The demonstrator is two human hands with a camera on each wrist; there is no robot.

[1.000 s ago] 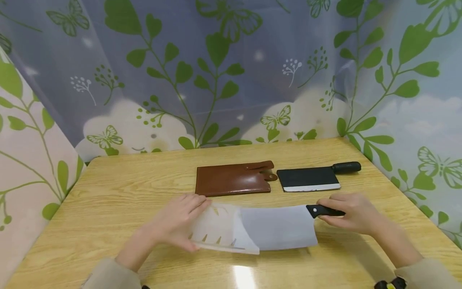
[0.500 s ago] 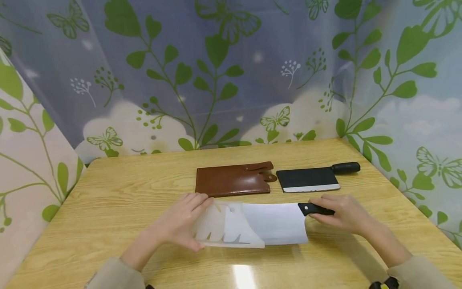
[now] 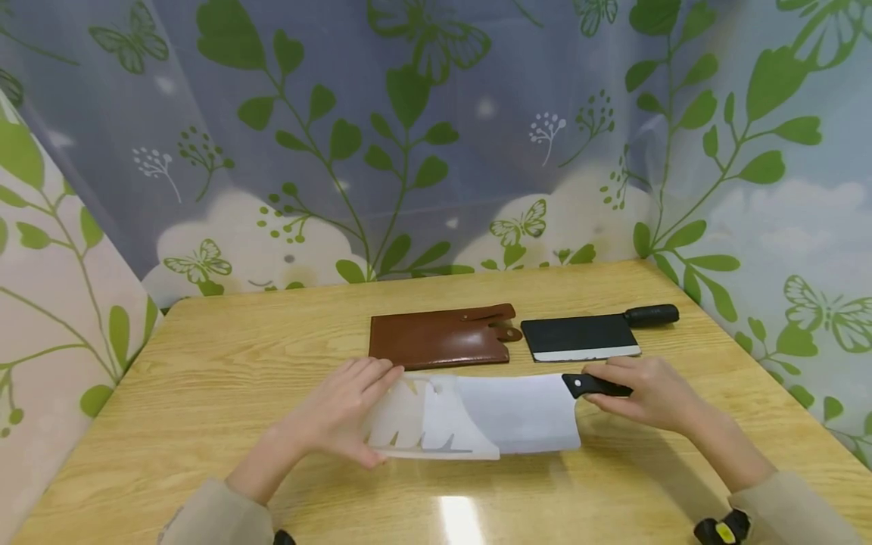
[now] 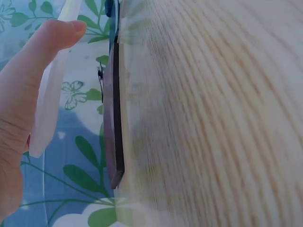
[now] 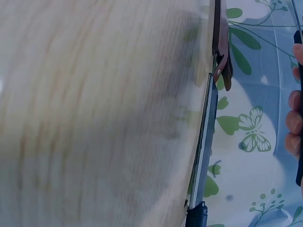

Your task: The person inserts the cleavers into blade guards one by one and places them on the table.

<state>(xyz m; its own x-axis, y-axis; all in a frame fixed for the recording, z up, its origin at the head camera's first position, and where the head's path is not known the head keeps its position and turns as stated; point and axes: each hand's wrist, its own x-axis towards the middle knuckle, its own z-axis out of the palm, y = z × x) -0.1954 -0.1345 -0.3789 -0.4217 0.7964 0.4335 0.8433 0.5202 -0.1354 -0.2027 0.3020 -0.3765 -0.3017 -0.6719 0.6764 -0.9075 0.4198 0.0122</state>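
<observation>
A broad cleaver (image 3: 524,416) with a black handle is held level above the table, its far half inside a translucent white blade sheath (image 3: 402,424). My right hand (image 3: 643,390) grips the black handle, fingers curled round it. At the sheath's closed left end, my left hand (image 3: 344,412) holds it between thumb and fingers, thumb along the lower edge. The blade shows dimly through the sheath and its slots. In the left wrist view the thumb (image 4: 52,40) lies across the sheath (image 4: 49,104); in the right wrist view the handle (image 5: 300,137) is partly cut off.
A brown leather sheath (image 3: 436,341) with snap straps lies flat behind the hands. Right of it rests a second, black-bladed cleaver (image 3: 582,338) with a black handle. Printed curtains (image 3: 436,189) hang round the wooden table (image 3: 225,356).
My right hand has moved left with the cleaver, and its blade has slid further into the white sheath. Both hands have since risen slightly. The leather sheath and second cleaver stay put.
</observation>
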